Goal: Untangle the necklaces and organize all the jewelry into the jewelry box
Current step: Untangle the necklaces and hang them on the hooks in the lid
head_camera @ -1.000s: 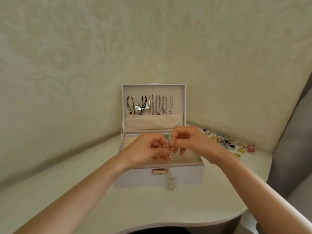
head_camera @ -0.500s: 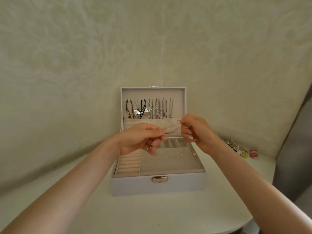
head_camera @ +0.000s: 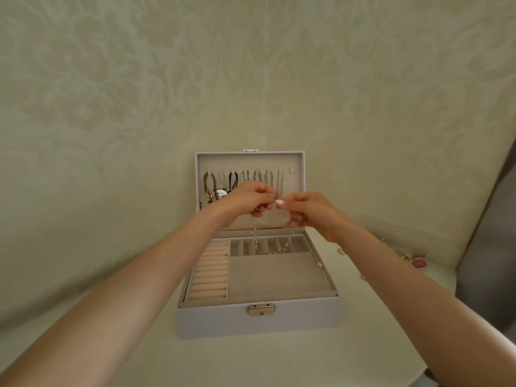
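A white jewelry box (head_camera: 259, 319) stands open on the table, lid upright against the wall. Several necklaces (head_camera: 252, 178) hang from hooks inside the lid. My left hand (head_camera: 245, 201) and my right hand (head_camera: 310, 210) are raised in front of the lid, fingertips nearly touching. Each pinches one end of a thin pearl-beaded necklace (head_camera: 254, 238), whose loop hangs down over the small rear compartments. The box tray holds peach ring rolls (head_camera: 210, 270) at the left and a large bare grey section (head_camera: 275, 273).
Loose jewelry lies on the table right of the box, partly behind my right forearm, including pink round pieces (head_camera: 419, 261) and small gold items (head_camera: 341, 251). A patterned wall rises behind the box. A grey chair back (head_camera: 491, 247) stands at the far right. The table's front edge curves away at lower right.
Both hands rose from above the tray to in front of the lid and came closer together. The pearl necklace went up with them and now hangs as a loop.
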The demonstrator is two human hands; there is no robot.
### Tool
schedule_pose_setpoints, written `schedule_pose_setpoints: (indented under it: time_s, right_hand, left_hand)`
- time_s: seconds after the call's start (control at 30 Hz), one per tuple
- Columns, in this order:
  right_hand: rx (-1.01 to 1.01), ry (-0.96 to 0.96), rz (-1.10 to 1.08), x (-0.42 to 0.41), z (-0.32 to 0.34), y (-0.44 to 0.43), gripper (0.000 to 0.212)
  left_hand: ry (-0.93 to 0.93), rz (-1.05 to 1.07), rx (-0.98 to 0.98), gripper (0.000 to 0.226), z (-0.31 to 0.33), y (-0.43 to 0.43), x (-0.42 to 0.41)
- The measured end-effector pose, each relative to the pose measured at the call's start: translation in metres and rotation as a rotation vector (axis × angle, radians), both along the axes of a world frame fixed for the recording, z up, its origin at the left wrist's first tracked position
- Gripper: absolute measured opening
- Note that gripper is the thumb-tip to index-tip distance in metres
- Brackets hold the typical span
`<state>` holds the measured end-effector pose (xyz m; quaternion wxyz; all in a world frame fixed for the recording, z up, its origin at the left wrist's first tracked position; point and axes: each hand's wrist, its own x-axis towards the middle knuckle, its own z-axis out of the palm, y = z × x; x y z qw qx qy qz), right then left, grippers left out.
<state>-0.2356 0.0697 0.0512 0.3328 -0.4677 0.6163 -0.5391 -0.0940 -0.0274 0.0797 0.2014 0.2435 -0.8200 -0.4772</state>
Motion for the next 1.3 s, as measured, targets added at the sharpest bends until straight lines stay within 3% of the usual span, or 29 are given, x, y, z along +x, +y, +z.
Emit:
schedule_pose_setpoints:
  time_s: [0.23, 0.37, 0.67, 0.87, 1.2, 1.3]
  right_hand:
    - [-0.101, -0.157, -0.038, -0.014, 0.008, -0.004, 0.013]
    - [-0.159, -0.236, 0.005, -0.014, 0.011, -0.005, 0.019]
    - [-0.163, -0.198, 0.065, -0.007, 0.019, -0.006, 0.019]
    - [-0.128, -0.144, 0.034, -0.005, 0.023, -0.008, 0.015]
    - [-0.182, -0.153, -0.028, -0.008, 0.033, -0.013, 0.021]
    - [-0.165, -0.057, -0.091, -0.009, 0.038, -0.015, 0.018]
  left_hand:
    - [-0.087, -0.052, -0.129, 0.006, -0.006, -0.018, 0.002]
    - [-0.063, -0.089, -0.029, 0.009, -0.018, -0.02, 0.004]
    - [-0.138, -0.158, -0.072, 0.014, -0.018, -0.02, 0.004]
    - [0.066, -0.044, 0.001, 0.009, -0.008, -0.014, -0.006]
    - [-0.017, -0.105, 0.053, 0.01, -0.014, -0.008, -0.013]
    - [0.113, -0.021, 0.057, 0.004, -0.009, -0.009, -0.021]
